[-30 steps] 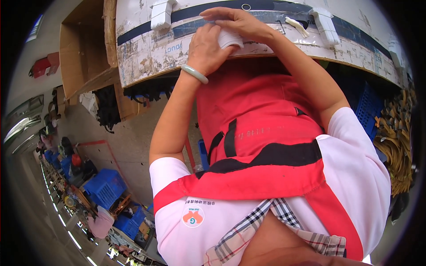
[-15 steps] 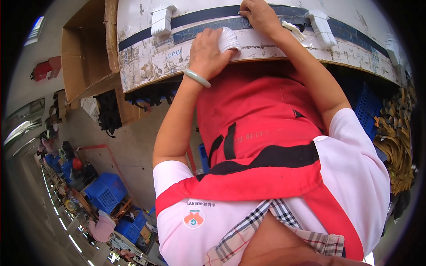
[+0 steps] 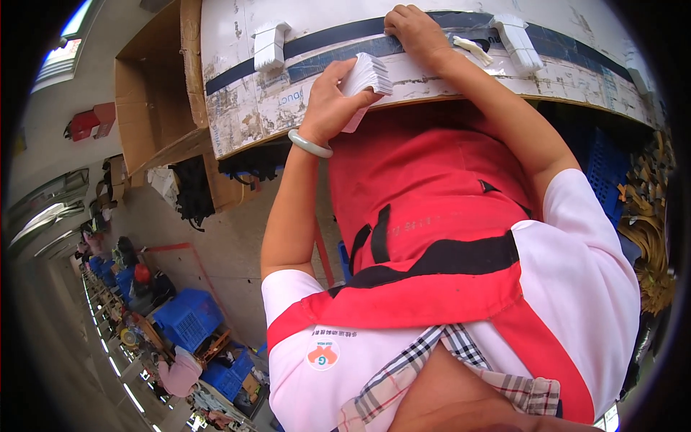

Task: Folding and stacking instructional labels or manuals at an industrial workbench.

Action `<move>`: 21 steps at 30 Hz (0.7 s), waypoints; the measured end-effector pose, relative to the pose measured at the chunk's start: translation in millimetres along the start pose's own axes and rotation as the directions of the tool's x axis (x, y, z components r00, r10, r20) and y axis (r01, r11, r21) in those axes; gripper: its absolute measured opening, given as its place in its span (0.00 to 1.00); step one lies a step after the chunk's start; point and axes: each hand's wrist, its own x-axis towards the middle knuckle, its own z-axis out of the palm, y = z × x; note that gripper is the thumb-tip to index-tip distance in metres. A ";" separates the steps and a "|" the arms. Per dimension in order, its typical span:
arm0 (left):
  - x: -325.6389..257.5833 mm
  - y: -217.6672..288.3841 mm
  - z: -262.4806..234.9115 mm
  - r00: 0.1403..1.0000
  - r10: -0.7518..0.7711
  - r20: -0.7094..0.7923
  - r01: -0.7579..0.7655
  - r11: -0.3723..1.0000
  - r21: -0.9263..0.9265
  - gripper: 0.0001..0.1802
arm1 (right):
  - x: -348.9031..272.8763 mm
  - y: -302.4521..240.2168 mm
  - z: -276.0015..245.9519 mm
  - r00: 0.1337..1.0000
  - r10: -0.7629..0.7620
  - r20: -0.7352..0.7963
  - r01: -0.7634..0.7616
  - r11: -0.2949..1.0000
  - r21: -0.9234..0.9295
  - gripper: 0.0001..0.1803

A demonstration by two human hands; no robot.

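My left hand (image 3: 332, 104) grips a thick stack of thin white cards (image 3: 366, 78), holding it raised at the near edge of the table, with the card ends fanned towards the right. To its right, my right hand (image 3: 417, 34) rests on the worn white tabletop (image 3: 432, 81) at a dark strip (image 3: 338, 30). Its fingers are curled together at the tips, and what they hold, if anything, is hidden. Beside the right wrist lies a pale, narrow bundle of strips (image 3: 472, 49). Two bundles of white cards stand apart, a left bundle (image 3: 271, 47) and a right bundle (image 3: 517, 45).
An open cardboard box (image 3: 155, 93) adjoins the table's left end. Black straps (image 3: 193, 191) hang below it. Under the table at right is a blue crate (image 3: 603, 169) near brown strips (image 3: 648, 245). Farther left are blue crates (image 3: 188, 317) and a person in pink (image 3: 178, 373).
The card stack in my left hand has tilted up and come nearer, showing its fanned ends more fully. My right hand stays at the dark strip, its fingers slightly shifted.
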 end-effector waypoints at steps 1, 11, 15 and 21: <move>-2.0 -0.8 -1.0 1.000 -0.004 -0.005 0.004 1.000 0.002 0.32 | 0.1 -3.7 -4.0 0.997 0.074 0.015 -0.075 0.995 0.068 0.05; 1.0 -15.3 7.6 0.982 0.174 -0.068 -0.108 0.828 0.551 0.31 | 1.9 -13.5 -24.1 0.990 0.064 0.124 -0.081 0.987 0.139 0.05; 3.0 -13.4 9.5 0.985 0.170 -0.041 -0.114 0.801 0.588 0.31 | -0.8 -11.5 -18.4 0.989 0.063 0.137 -0.072 0.995 0.062 0.06; -7.8 -12.1 -11.2 0.997 -0.036 0.062 0.053 0.955 -0.293 0.31 | -5.4 -64.0 -41.5 0.854 0.258 0.453 -0.501 0.643 0.579 0.10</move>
